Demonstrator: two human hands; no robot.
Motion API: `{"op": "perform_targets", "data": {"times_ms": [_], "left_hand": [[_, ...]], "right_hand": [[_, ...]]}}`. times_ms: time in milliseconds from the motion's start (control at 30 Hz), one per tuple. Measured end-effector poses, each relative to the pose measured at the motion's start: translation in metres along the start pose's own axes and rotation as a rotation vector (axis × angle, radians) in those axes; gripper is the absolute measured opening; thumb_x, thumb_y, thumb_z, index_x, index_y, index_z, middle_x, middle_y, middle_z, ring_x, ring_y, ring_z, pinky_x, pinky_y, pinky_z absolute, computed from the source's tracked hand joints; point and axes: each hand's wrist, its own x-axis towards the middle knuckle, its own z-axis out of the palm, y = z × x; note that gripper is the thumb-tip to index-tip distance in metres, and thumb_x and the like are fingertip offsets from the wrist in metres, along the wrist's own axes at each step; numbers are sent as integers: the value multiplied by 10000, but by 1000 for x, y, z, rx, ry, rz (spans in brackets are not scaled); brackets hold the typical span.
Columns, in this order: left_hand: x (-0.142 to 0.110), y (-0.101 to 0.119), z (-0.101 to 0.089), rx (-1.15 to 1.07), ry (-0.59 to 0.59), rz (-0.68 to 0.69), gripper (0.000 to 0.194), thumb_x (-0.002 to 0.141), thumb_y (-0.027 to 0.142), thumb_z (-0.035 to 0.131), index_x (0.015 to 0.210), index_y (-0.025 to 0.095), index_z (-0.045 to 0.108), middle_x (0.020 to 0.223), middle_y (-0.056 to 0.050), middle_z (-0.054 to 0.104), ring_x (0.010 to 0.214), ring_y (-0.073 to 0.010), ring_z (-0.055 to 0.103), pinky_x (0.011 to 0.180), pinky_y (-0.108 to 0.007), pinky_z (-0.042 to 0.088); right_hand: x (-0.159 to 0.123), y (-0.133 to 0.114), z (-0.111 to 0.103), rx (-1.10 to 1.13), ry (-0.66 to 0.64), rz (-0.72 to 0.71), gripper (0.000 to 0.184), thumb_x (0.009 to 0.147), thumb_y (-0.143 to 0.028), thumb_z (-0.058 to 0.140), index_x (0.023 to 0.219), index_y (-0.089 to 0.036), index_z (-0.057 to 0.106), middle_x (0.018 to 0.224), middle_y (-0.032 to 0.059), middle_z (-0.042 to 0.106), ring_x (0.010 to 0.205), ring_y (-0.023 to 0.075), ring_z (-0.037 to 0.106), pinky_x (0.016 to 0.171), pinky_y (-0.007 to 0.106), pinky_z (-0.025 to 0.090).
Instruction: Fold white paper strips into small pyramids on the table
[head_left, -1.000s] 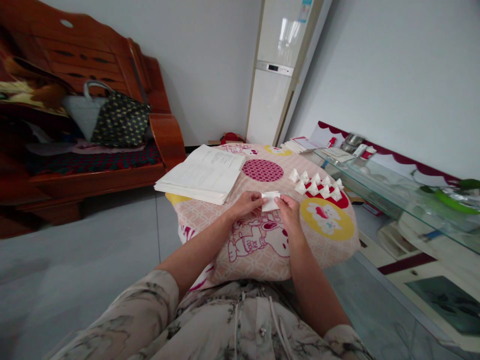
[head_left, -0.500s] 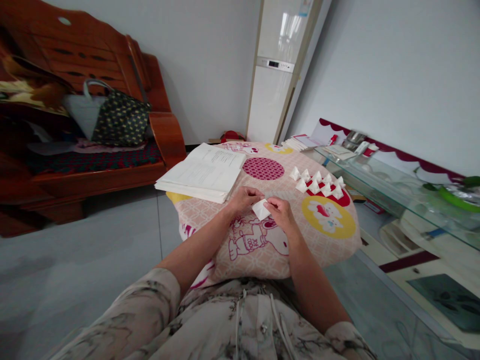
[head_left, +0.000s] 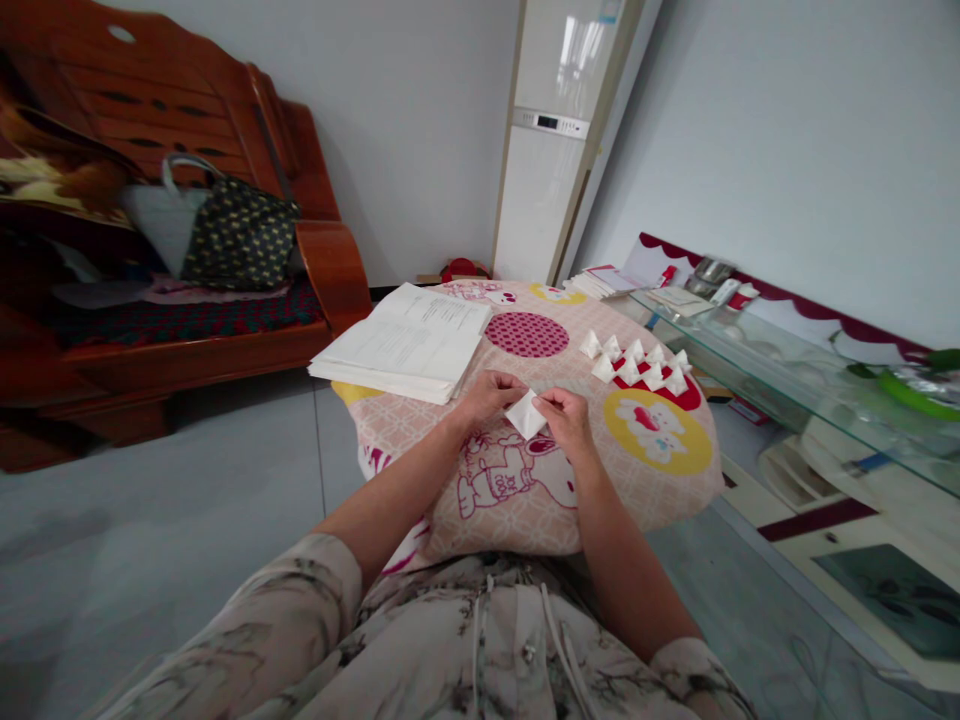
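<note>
A small folded square of white paper [head_left: 526, 416] is held up between my hands, turned so one corner points toward me. My left hand [head_left: 487, 395] pinches its left edge with the fingertips. Against the right edge, the thumb and fingers of my right hand [head_left: 566, 413] are closed on the same paper. Beyond my right hand, several small white folded-paper pyramids [head_left: 631, 372] stand in two rows on the patterned tablecloth [head_left: 450, 530]. To the far left of my hands lies a thick stack of printed paper sheets [head_left: 405, 340], opened like a book.
A glass-topped cabinet [head_left: 795, 390] runs along the right side, with cups and papers on it. More papers [head_left: 600, 282] lie at the table's far right edge. On the left stands a wooden sofa [head_left: 172, 330] with a patterned bag [head_left: 240, 235]. A tall white air conditioner [head_left: 540, 190] stands behind.
The paper square has turned from lying edge-on to a diamond position and come slightly nearer to me. Both hands keep hold of it, with the right fingers shifted along its edge.
</note>
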Motion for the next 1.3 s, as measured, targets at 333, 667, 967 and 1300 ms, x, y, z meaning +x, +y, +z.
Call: {"op": "perform_targets", "data": {"times_ms": [333,667,967,1300], "left_hand": [[-1,2,0,-8,-10,-2,235,702,333,752,733,100,735,603,-21,659,538,-103,549,545,-220,420],[-6,9,5,-35,-6,-1,266,687,371,764,687,109,722,607,-18,653,549,-101,551,564,-226,424],[0,8,6,49,55,26,259,623,370,761,650,124,686,551,8,588,491,-86,466,493,-227,336],[-4,17,1,-18,150,79,280,612,374,779,602,132,639,548,20,561,504,-73,426,513,-235,304]], "right_hand": [[-1,-3,2,-18,24,4,270,712,-433,665,606,-189,623,572,-8,578,576,156,504,552,273,405],[0,2,2,-64,35,-9,267,705,-428,639,595,-185,619,544,-19,556,556,144,491,541,265,383],[0,3,2,-26,31,-3,277,718,-432,661,599,-187,611,536,-34,521,541,129,460,530,259,362],[2,17,-2,132,98,88,438,835,-601,621,683,-190,644,549,-11,582,514,158,549,500,270,438]]}}
